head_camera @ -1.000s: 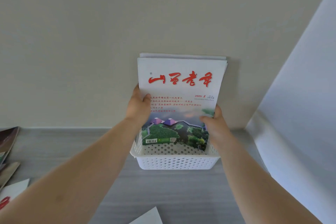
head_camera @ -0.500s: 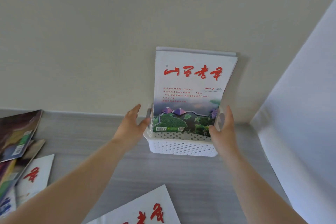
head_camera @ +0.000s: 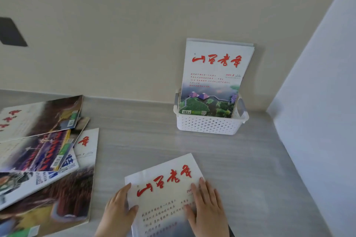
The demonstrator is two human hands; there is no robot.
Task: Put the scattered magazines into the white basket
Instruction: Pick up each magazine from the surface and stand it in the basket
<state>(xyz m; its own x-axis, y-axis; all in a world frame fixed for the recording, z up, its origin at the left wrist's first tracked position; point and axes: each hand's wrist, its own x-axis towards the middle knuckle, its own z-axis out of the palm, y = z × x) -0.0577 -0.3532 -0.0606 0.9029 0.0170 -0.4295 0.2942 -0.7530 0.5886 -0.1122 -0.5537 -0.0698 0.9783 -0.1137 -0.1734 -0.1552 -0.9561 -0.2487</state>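
Material: glossy paper, thin and flexible; the white magazine with red brush-script title (head_camera: 167, 194) probably weighs little, sags if lifted by one corner, and slides easily on the smooth grey wood-grain tabletop (head_camera: 240, 159).
Where it lies: flat on the tabletop, in front of the white perforated plastic basket (head_camera: 209, 124) and well apart from it.
Left hand (head_camera: 118, 211): spread flat at the magazine's left edge, thumb on the cover, nothing gripped yet.
Right hand (head_camera: 207, 206): fingers flat on the cover's right side, pressing rather than pinching.
Best hold: likely both long edges at once, thumbs on top, so the pages stay shut.
Long axis: runs from the person toward the basket, turned slightly; the title end points toward the basket.
Already stowed: a matching white magazine with a green landscape picture (head_camera: 213, 82) stands upright in the basket, leaning on the beige wall (head_camera: 134, 25).
Still out: a fanned pile of colourful magazines (head_camera: 44, 152) far left of the basket.
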